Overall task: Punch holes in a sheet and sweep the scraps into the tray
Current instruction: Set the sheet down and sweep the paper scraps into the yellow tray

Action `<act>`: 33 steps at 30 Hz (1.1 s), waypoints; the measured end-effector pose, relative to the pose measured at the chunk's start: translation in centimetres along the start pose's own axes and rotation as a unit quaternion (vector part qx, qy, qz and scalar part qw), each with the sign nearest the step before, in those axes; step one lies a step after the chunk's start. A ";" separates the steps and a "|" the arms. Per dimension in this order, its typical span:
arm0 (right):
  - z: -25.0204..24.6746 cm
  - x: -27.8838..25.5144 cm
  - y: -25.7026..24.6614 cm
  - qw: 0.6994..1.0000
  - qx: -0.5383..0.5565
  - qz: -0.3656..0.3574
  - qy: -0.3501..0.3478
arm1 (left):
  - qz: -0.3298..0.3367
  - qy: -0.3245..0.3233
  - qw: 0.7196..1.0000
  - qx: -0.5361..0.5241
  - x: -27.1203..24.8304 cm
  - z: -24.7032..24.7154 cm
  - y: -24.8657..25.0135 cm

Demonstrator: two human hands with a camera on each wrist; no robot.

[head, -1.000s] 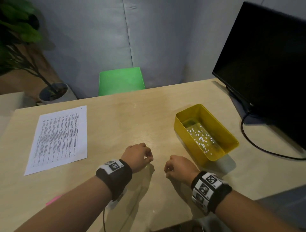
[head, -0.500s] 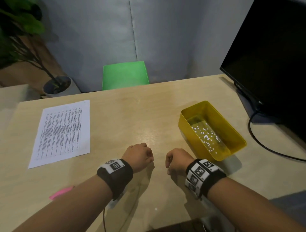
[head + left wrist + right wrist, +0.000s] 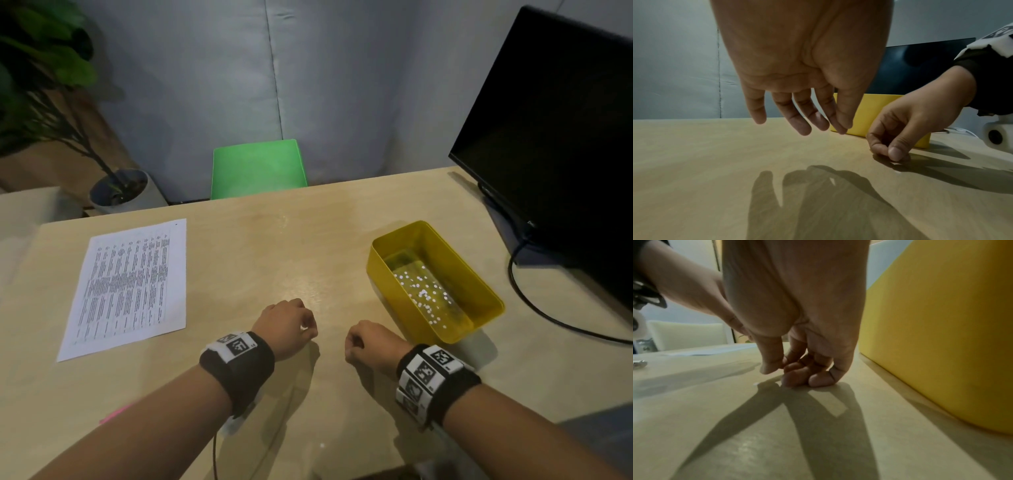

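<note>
The yellow tray (image 3: 387, 301) stands right of centre on the wooden table, with several white paper scraps (image 3: 424, 294) on its floor. The printed sheet (image 3: 130, 284) lies flat at the left. My left hand (image 3: 287, 325) hovers just over the table; in the left wrist view its fingers (image 3: 801, 126) hang loosely and hold nothing. My right hand (image 3: 366, 342) is beside the tray's near left corner. Its curled fingertips (image 3: 818, 381) touch the table, with the thumb against them. A tiny white scrap (image 3: 756, 383) lies on the table just left of that thumb, and I see none between the fingers.
A black monitor (image 3: 555, 137) stands at the right, and its cable (image 3: 534, 308) runs across the table behind the tray. A green chair (image 3: 257, 168) and a potted plant (image 3: 116, 188) are beyond the far edge. A pink strip (image 3: 116, 411) lies near my left forearm.
Both hands have stayed almost where they were, beside the tray. My right wrist has turned a little inward, and the head view has shifted slightly.
</note>
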State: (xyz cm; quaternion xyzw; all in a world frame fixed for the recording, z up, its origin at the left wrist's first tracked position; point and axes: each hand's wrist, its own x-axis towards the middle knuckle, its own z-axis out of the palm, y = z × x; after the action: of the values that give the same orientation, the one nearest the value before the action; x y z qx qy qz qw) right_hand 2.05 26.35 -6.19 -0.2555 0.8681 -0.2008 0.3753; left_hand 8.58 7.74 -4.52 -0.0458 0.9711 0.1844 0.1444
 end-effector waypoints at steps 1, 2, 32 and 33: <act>-0.1 0.0 0.1 1.000 0.011 0.000 0.005 | 0.002 0.001 1.000 0.001 0.1 -0.1 0.0; -0.3 0.0 0.2 1.000 0.018 0.001 0.012 | 0.004 0.003 1.000 0.001 0.2 -0.2 0.1; -2.8 0.9 -1.8 0.998 0.003 -0.008 0.056 | 0.017 0.008 1.000 0.002 1.3 -1.7 0.7; -3.2 0.8 -1.9 0.998 0.005 -0.012 0.058 | 0.019 0.009 1.000 0.002 1.5 -1.9 0.9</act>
State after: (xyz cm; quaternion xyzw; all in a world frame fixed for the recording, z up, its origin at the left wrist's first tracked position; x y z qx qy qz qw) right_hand -0.25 24.86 -3.60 -0.2516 0.8843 -0.2244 0.3230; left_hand 6.57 7.81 -2.97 -0.0283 0.9734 0.1846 0.1323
